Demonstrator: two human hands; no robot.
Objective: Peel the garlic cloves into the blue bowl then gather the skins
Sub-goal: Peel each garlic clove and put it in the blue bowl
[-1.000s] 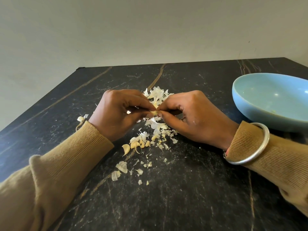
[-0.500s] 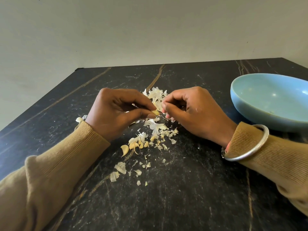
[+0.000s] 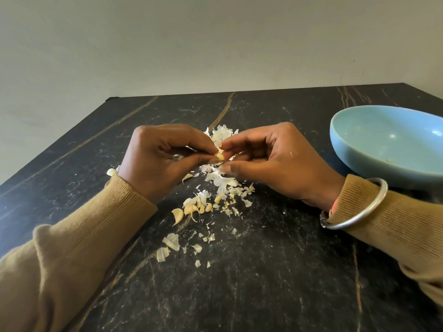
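Garlic skins [image 3: 171, 242] lie scattered nearest me on the dark table [image 3: 263, 283], with loose cloves [image 3: 177, 215] just beyond. Above them my left grip [image 3: 158, 161] pinches one garlic clove [image 3: 219, 155] and my right grip [image 3: 275, 164] pinches its other end. The blue bowl [image 3: 354, 149] sits farther right, apart from both.

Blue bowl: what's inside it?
The blue bowl shows a bare interior with one small pale bit; its near wall and the frame edge hide the rest.
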